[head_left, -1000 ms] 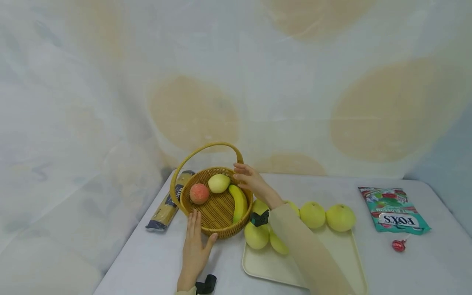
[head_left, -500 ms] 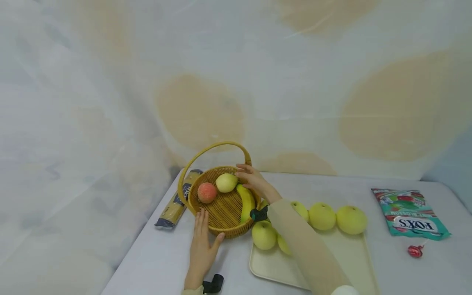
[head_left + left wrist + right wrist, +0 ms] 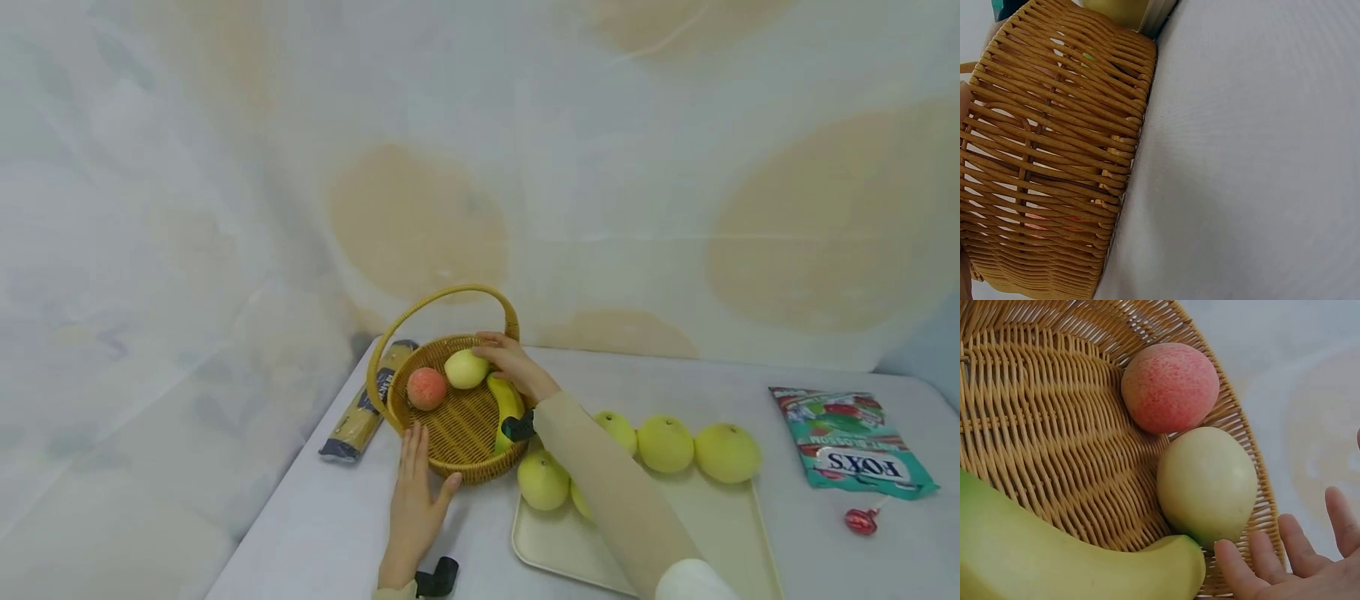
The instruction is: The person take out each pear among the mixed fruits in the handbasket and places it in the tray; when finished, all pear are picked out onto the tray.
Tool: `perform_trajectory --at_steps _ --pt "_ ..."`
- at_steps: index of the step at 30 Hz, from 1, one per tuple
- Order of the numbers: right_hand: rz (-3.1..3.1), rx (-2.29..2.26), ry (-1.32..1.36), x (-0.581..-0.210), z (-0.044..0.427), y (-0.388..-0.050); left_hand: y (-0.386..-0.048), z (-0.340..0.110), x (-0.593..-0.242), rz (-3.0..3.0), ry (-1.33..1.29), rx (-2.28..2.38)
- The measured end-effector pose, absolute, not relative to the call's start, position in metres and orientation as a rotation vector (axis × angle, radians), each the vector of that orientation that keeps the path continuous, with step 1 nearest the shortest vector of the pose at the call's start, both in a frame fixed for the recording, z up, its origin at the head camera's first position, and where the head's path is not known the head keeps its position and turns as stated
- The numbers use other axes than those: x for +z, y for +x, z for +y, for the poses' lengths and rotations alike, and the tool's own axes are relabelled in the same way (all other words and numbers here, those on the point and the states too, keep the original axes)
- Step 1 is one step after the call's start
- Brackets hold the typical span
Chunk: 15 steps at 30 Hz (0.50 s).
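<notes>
A round wicker basket [image 3: 459,425] with a tall handle stands at the table's far left part. Inside lie a pink-red peach [image 3: 1170,387], a smooth pale yellow-green fruit [image 3: 1207,486] and a banana [image 3: 1079,562]. My right hand [image 3: 519,367] reaches over the basket's right rim, fingers fairly straight and spread; one fingertip is at the edge of the pale fruit, and I cannot tell whether it presses. My left hand [image 3: 416,504] is at the near rim, fingers extended against the basket and thumb apart. The left wrist view shows mostly the basket's woven side [image 3: 1054,144].
Several yellow-green round fruits [image 3: 664,444] sit on a cream tray [image 3: 555,554] right of the basket, partly under my right sleeve. A pasta-like packet [image 3: 360,421] lies at the left. Farther right are a FOX'S candy bag [image 3: 855,442] and a red lollipop [image 3: 861,522].
The whole head view has shifted, so things appear further right. Against the basket, my right hand has come a little left, to the pale fruit. My left hand stays at the near rim.
</notes>
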State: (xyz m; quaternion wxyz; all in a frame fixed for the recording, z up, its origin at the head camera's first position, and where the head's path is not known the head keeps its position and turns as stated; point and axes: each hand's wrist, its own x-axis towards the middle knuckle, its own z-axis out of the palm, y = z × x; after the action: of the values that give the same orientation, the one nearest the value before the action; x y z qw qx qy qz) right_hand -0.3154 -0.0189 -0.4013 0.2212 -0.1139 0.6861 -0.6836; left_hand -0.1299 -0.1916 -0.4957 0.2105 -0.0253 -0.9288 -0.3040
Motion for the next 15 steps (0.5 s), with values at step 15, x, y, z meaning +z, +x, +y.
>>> perform_trajectory --at_steps 15 --pt "1.980 -1.863 -0.251 -0.416 -0.042 -0.312 -0.121 -0.192 -0.497 -2.573 -0.082 -0.792"
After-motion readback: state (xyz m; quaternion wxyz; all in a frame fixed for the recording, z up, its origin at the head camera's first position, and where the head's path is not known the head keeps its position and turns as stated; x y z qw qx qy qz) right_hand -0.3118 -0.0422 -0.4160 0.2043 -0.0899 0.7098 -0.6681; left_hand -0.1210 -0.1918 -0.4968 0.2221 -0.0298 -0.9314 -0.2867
